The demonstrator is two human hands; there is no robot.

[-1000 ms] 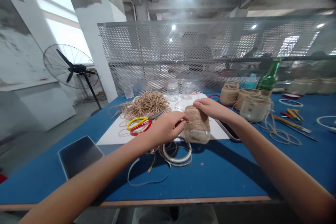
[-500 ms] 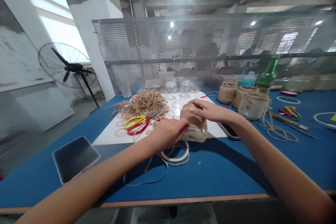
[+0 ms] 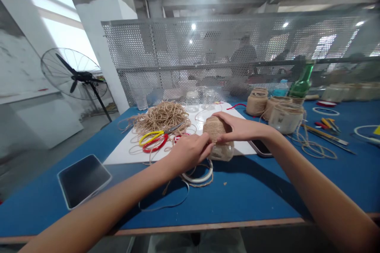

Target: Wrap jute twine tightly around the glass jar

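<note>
Bare hands in view: two. Between them, at the near edge of one white sheet on the blue table: one glass jar. Dressed over most of its height in tan twine wrapping, laid in close, level, slightly fuzzy turns; bare, clear and rounded below, with a few highlights. Right hand: curved around the jar, fingers over the top and thumb across the near side, gripping it. Left hand: narrow, fingertips bunched at the jar's left side, just beside the right thumb; cannot tell what, if anything, is pinched inside. Just below the left hand, one white ring. To the left on the sheet, one heap of jute twine and one pair of scissors, with one yellow and one red handle. Behind, two clear glass jars, side by side, and farther left one clear cup. Off to the right, two twine-covered jars, one glass jar with twine at its rim, one green glass bottle and one blue bottle. Near the right forearm, one phone.
</note>
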